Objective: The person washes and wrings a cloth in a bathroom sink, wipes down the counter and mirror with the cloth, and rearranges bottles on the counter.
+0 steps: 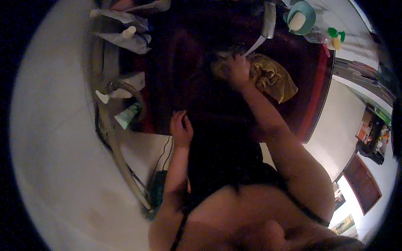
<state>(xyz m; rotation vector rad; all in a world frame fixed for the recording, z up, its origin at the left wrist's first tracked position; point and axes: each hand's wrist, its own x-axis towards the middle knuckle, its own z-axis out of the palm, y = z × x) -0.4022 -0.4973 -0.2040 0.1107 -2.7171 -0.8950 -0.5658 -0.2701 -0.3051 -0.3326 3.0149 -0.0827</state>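
My right hand (pixel 239 72) is closed on a wet-looking brown cloth (pixel 274 77), with its fingers partly hidden. A thin pale stream (pixel 253 46), which looks like running water, comes down from a silver tap (pixel 269 21) to my fingers. The cloth is bunched and spreads to the right of the hand on a dark red surface (pixel 316 100). My left hand (pixel 181 129) hovers near the front left of that surface, fingers loosely bent with a gap between them, and nothing shows in it.
At the back right stand a teal dish (pixel 310 19) with a white soap bar (pixel 297 21) and a clear bottle with a green top (pixel 336 33). On the left are a green-and-white tube (pixel 128 115), a curved grey pipe (pixel 125 88) and bags (pixel 125 33). A pale wall (pixel 54 125) borders that side.
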